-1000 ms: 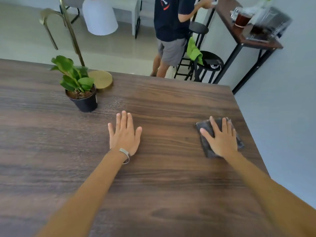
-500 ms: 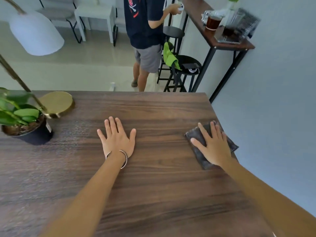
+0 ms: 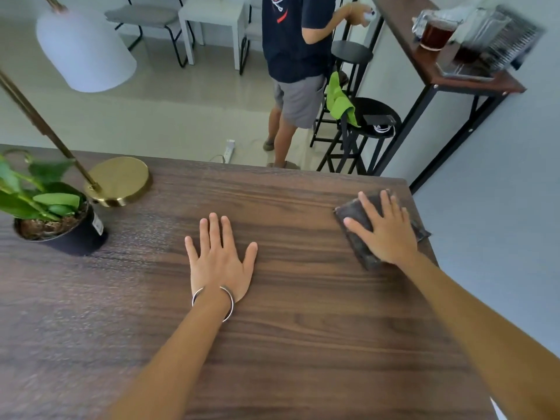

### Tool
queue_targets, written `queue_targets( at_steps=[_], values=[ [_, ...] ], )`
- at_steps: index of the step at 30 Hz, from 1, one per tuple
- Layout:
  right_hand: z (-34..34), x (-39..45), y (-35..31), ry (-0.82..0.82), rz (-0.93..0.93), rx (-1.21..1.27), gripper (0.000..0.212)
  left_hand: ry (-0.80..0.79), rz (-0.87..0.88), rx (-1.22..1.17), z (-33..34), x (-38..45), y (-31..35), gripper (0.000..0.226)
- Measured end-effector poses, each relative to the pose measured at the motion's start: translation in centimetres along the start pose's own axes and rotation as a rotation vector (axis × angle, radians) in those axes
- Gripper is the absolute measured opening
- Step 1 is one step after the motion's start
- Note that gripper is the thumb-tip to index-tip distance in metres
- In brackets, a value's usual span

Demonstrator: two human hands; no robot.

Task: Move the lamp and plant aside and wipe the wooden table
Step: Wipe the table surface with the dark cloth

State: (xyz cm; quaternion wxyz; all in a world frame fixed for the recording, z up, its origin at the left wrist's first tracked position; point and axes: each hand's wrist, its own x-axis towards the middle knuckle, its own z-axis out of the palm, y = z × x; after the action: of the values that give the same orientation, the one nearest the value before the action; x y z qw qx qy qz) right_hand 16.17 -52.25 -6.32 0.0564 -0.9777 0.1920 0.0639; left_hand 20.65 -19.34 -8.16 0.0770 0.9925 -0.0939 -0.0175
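The dark wooden table (image 3: 303,328) fills the lower view. My left hand (image 3: 219,262) lies flat on it near the middle, fingers apart, with a metal bangle on the wrist. Near the far right corner my right hand (image 3: 385,231) presses flat on a dark grey cloth (image 3: 353,215). At the left stands the potted plant (image 3: 78,237), green leaves in a black pot. Right behind it is the lamp's round brass base (image 3: 119,180). Its stem slants up to the left and its white shade (image 3: 85,53) hangs beyond the table's far edge.
Beyond the table's far edge a person (image 3: 294,56) stands at a high side table (image 3: 439,77) holding a pitcher and a rack. Two black stools (image 3: 372,116) stand there, one with a green cloth. A grey wall runs along the table's right side.
My right hand has slid the cloth toward the table's far right corner. The view has swung, so the plant and lamp now sit at the left edge. My left hand stays flat.
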Motion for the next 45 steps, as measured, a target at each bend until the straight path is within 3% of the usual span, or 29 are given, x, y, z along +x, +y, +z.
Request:
queue_targets(
  at_steps=[2, 4, 8, 10, 12, 16, 18, 22, 27, 36, 42, 45],
  values=[
    [-1.4, 4.2, -0.1, 0.011, 0.267, 0.058, 0.095, 0.009, -0.008, 0.004, 0.1, 0.0, -0.1, 0.080],
    [-1.5, 7.9, -4.0, 0.021, 0.329, 0.097, 0.094, 0.009, -0.009, 0.010, 0.1, 0.0, -0.1, 0.080],
    [-0.2, 10.7, -15.1, -0.017, 0.014, 0.056, 0.093, 0.018, -0.003, 0.018, 0.4, 0.1, -0.2, 0.080],
    [-0.2, 10.5, -16.2, -0.075, -0.104, 0.057, 0.091, 0.021, -0.001, 0.015, 0.3, 0.0, -0.3, 0.081],
    [-0.5, 10.4, -12.8, -0.076, -0.143, 0.052, 0.091, 0.025, -0.004, 0.006, 0.3, -0.1, -0.5, 0.082],
    [-1.8, 10.9, -0.9, 0.007, 0.160, 0.062, 0.095, 0.017, -0.007, 0.009, 0.2, 0.0, -0.2, 0.083],
    [-2.2, 10.6, 1.7, -0.022, 0.197, 0.054, 0.092, 0.009, -0.004, 0.005, 0.0, 0.1, -0.2, 0.082],
    [-1.0, 5.9, 1.3, 0.050, 0.165, 0.092, 0.089, 0.007, -0.009, -0.001, -0.3, -0.3, -0.1, 0.082],
    [1.8, -4.7, 2.5, 0.079, 0.149, 0.016, 0.101, 0.022, -0.011, -0.001, 0.0, -0.1, -0.1, 0.082],
    [-1.7, 8.9, 2.4, 0.007, 0.204, 0.072, 0.101, 0.007, -0.014, 0.016, -0.3, -0.1, 0.1, 0.081],
    [1.2, 0.3, 3.9, 0.069, 0.116, 0.036, 0.107, 0.016, -0.014, 0.007, -0.2, -0.1, 0.0, 0.082],
    [1.0, 0.9, 4.2, 0.049, 0.125, 0.021, 0.105, 0.019, -0.013, 0.011, -0.1, 0.0, 0.0, 0.082]
  ],
)
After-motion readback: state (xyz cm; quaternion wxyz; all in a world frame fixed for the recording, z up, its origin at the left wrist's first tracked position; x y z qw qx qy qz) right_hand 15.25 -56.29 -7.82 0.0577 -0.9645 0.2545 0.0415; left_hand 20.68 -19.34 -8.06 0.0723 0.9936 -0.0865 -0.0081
